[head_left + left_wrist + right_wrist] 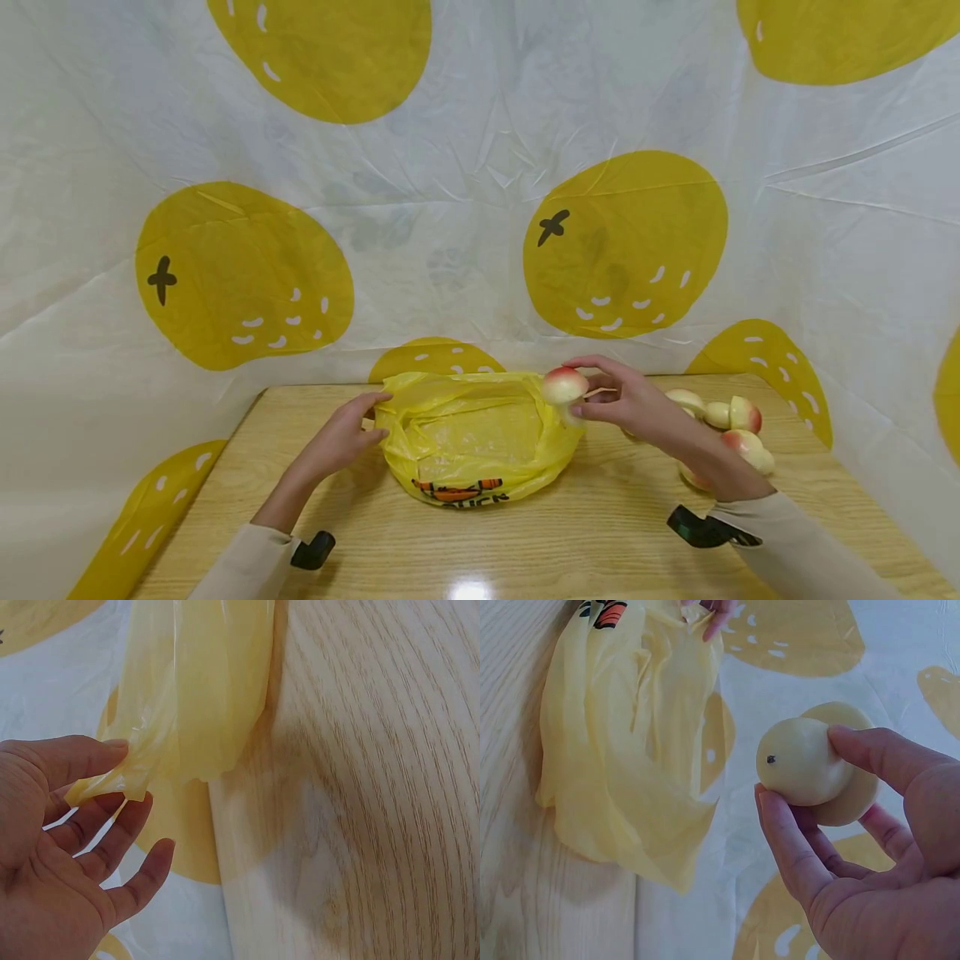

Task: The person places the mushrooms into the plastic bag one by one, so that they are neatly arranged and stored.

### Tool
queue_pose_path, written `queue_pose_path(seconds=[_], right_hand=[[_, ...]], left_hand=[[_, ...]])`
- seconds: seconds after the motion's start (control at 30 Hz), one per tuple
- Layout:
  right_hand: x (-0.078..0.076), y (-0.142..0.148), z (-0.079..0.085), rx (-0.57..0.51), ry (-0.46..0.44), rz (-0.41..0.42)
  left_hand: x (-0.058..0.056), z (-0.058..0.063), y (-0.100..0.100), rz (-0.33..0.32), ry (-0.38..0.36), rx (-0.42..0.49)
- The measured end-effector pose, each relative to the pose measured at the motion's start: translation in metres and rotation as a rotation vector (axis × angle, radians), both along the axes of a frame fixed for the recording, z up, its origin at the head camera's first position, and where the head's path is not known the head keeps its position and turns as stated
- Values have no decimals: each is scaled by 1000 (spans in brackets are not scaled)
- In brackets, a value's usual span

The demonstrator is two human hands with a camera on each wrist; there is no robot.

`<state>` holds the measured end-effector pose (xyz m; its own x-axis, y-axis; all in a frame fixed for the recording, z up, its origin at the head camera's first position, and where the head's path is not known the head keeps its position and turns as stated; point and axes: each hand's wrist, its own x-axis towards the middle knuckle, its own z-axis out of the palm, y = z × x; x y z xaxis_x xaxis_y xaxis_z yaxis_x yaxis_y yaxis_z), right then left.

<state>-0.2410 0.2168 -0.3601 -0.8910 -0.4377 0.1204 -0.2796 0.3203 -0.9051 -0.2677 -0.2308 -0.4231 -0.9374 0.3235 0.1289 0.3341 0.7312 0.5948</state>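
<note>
A yellow plastic bag (480, 479) with a printed design stands on the wooden table, its mouth spread open and facing up. At its left edge my left hand (341, 437) pinches the rim; the left wrist view shows the thin plastic (187, 690) between thumb and fingers. My right hand (626, 400) holds a toy mushroom (565, 387) with a red-tinted cap, just over the bag's right edge. In the right wrist view the mushroom's pale rounded stem end (802, 761) sits between thumb and fingers, with a small dark spot on it.
Several more toy mushrooms (742, 417) lie on the table's right side, partly hidden behind my right forearm. The wooden table (600, 542) ends against a white cloth backdrop (450, 250) printed with large yellow fruit.
</note>
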Motion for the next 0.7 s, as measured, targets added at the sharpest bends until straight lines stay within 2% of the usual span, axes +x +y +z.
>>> queue_pose_path(seconds=[0.27,0.6,0.7], right_hand=[[-10,-18,2,-54,-15,22],[-23,-40,4,-27,-64,33],[-26,-46,3,-48,-70,47]], left_hand=[[-1,-1,0,0,2,0],[-2,-3,0,-5,9,-3],[-3,-2,0,-9,14,-7]])
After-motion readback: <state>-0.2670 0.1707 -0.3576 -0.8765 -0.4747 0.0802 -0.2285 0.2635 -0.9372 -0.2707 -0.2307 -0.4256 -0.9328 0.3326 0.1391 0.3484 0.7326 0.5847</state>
